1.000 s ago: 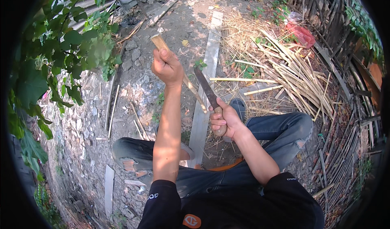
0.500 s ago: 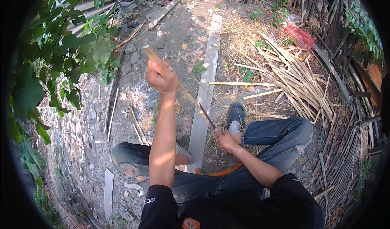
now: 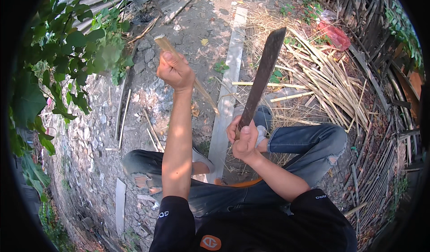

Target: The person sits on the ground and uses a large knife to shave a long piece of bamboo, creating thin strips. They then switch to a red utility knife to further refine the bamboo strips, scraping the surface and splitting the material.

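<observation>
A long, pale grey plank [image 3: 233,55] lay on the dirt ground [image 3: 204,23], a small green weed [image 3: 220,67] just beside its left edge and a yellow fallen leaf [image 3: 204,42] farther left. Broad-leaved foliage [image 3: 76,39] hung at the far left, above stone rubble [image 3: 87,138]. At upper right, a crumpled red plastic bag [image 3: 335,36] sat near a fence of thin sticks [image 3: 362,12].

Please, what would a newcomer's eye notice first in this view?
Probably the long dark blade, raised near the centre in the right hand. Next comes the pale wooden stick gripped in the left hand, slanting above the ground at centre-left. Then the heap of pale strips on the ground at upper right, with a red bag beyond it.
</observation>
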Tool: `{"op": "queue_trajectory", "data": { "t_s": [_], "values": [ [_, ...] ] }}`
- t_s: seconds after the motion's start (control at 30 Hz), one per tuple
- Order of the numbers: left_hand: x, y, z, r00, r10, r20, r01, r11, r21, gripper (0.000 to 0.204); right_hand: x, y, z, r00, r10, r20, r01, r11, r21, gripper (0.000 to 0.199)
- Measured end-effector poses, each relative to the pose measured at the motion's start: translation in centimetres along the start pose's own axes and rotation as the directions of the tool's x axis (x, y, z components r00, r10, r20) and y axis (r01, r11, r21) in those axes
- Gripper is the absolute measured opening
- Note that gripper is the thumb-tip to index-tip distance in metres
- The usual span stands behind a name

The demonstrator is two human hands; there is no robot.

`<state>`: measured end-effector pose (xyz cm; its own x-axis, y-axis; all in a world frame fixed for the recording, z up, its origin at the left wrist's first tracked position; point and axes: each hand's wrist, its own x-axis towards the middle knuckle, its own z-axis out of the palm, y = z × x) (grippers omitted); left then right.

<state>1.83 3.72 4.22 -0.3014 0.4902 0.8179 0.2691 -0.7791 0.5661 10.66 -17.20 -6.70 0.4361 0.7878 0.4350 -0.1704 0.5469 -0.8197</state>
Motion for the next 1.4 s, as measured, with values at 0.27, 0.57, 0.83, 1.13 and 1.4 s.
{"op": "queue_trajectory", "data": {
  "t_s": [0.27,0.57,0.83,1.13,1.4],
  "values": [
    [0.2,-0.3,0.7,0.997,0.000,-0.076,0.000,1.000,-0.003,0.050,-10.3,15.2,-10.1,0.195,0.951,-0.241,-0.957,0.130,-0.259,0.047],
    [1.0,-2.1,-3.0,0.991,0.013,-0.132,-0.002,0.997,0.082,0.046,0.3,0.8,1.6,0.971,0.236,-0.037,-0.238,0.969,-0.068,0.047],
    [0.6,-0.5,-3.7,0.996,-0.057,-0.065,0.064,0.992,0.111,0.050,-5.8,15.0,-1.0,0.897,0.434,0.079,-0.298,0.728,-0.617,0.058],
    [0.7,-2.1,-6.2,0.985,-0.103,-0.141,0.129,0.974,0.186,0.051,-8.4,22.0,-9.7,0.339,0.910,-0.238,-0.889,0.227,-0.397,0.063],
    [1.1,-2.5,-7.9,0.913,-0.235,-0.333,0.246,0.969,-0.008,0.055,-2.9,13.7,-4.7,0.583,0.807,-0.092,-0.811,0.572,-0.125,0.050]
  ]
}}
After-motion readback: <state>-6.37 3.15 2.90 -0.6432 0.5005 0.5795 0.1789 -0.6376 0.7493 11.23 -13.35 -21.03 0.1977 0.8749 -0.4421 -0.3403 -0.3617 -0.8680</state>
